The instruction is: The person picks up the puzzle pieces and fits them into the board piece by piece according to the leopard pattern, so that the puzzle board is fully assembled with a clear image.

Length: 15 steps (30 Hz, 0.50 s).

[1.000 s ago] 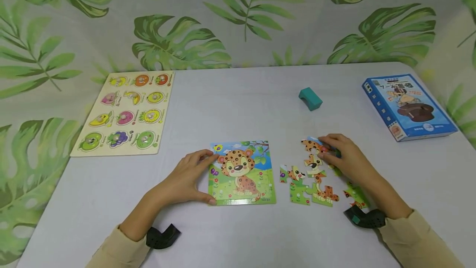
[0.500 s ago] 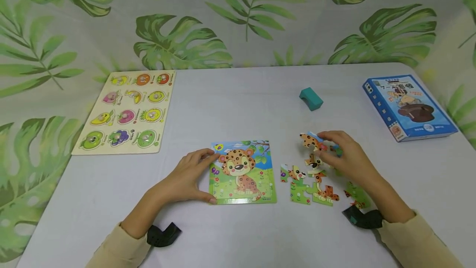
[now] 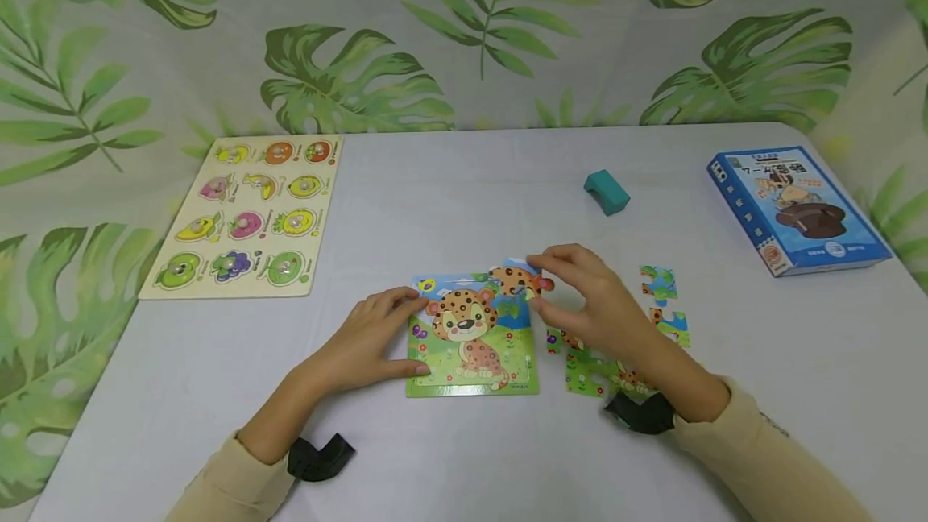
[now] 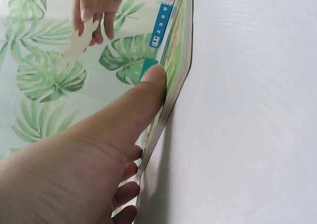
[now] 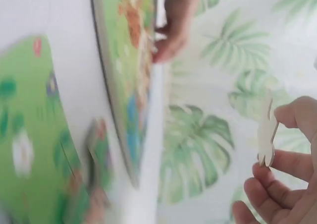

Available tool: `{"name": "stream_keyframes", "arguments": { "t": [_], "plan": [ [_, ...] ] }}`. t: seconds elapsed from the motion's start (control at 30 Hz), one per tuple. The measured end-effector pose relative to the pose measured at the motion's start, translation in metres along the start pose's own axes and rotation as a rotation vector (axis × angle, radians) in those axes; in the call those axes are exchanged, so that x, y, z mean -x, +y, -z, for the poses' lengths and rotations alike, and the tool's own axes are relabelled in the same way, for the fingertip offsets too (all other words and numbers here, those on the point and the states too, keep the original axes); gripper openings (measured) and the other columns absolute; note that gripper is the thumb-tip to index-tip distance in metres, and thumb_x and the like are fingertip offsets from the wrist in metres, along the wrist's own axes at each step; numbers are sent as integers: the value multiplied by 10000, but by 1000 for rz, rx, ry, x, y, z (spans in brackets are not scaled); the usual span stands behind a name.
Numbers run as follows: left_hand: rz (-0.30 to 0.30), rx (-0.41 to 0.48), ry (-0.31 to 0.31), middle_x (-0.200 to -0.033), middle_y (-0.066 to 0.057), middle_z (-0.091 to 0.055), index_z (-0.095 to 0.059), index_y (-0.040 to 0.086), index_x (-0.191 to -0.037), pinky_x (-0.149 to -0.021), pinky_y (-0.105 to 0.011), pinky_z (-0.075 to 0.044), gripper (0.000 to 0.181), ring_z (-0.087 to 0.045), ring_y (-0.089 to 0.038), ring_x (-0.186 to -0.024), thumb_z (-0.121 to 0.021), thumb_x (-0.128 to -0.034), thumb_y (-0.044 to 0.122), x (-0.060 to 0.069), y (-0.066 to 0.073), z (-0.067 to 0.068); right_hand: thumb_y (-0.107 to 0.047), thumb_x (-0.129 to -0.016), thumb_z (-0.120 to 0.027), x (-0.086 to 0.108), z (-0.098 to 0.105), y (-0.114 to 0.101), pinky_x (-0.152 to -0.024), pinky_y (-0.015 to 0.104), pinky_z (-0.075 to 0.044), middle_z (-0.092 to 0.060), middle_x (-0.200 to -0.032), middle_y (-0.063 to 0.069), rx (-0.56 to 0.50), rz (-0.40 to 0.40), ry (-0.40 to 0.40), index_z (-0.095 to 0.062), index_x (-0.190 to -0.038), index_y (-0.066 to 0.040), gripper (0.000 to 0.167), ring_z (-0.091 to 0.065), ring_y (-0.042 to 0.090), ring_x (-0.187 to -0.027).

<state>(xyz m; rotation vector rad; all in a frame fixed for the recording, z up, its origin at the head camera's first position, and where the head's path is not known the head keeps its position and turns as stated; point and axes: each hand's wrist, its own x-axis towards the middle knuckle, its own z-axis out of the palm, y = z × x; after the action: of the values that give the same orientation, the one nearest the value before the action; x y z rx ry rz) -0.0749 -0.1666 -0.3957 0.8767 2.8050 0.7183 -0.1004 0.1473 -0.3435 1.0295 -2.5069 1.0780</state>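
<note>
While the left hand [image 3: 366, 338], spread wide, touches the leopard board [image 3: 453, 361] at left, the right hand [image 3: 590, 296] pinches 1 spotted piece [image 3: 513, 277] over its top-right corner.
Loose pieces [image 3: 660, 283] lie right of that board; behind it, rightward, sit a teal block [image 3: 607, 192] and blue box [image 3: 805, 208], leftward a fruit board [image 3: 242, 216].

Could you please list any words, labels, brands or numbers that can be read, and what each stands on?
None can be read with certainty.
Blue box: characters on its cover and side, too small and blurred to read.
Leopard puzzle board: tiny print at its lower right corner, too small to read.
Fruit peg puzzle: tiny labels, too small to read.
</note>
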Motion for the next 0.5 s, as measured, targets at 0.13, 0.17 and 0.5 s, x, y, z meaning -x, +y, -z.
{"name": "stream_keyframes", "arguments": {
  "t": [0.13, 0.17, 0.5],
  "plan": [
    [-3, -19, 19, -1395, -35, -310, -375, 105, -1371, -978, -419, -232, 850, -288, -244, -1234, -636, -718, 582, -2, 1, -2, -163, -785, -689, -11, -27, -2, -808, 357, -444, -507, -1119, 87, 0, -42, -89, -574, -1178, -9, 438, -471, 203, -1022],
    [-5, -22, 19, -1407, -29, -304, -373, 100, -1371, -977, -422, -233, 849, -290, -246, -1235, -636, -721, 579, -2, 1, -2, -182, -791, -686, -13, -32, -2, -810, 356, -446, -508, -1120, 90, 12, -67, -115, -573, -1182, -12, 441, -473, 207, -1023],
    [-5, -106, 23, -1404, -24, -328, -361, 125, -1378, -956, -421, -266, 855, -329, -240, -1209, -600, -723, 619, -5, 3, -3, -244, -823, -652, -25, -64, 3, -826, 346, -439, -530, -1116, 88, 127, -183, -280, -575, -1198, -52, 429, -493, 203, -1006]
  ]
}}
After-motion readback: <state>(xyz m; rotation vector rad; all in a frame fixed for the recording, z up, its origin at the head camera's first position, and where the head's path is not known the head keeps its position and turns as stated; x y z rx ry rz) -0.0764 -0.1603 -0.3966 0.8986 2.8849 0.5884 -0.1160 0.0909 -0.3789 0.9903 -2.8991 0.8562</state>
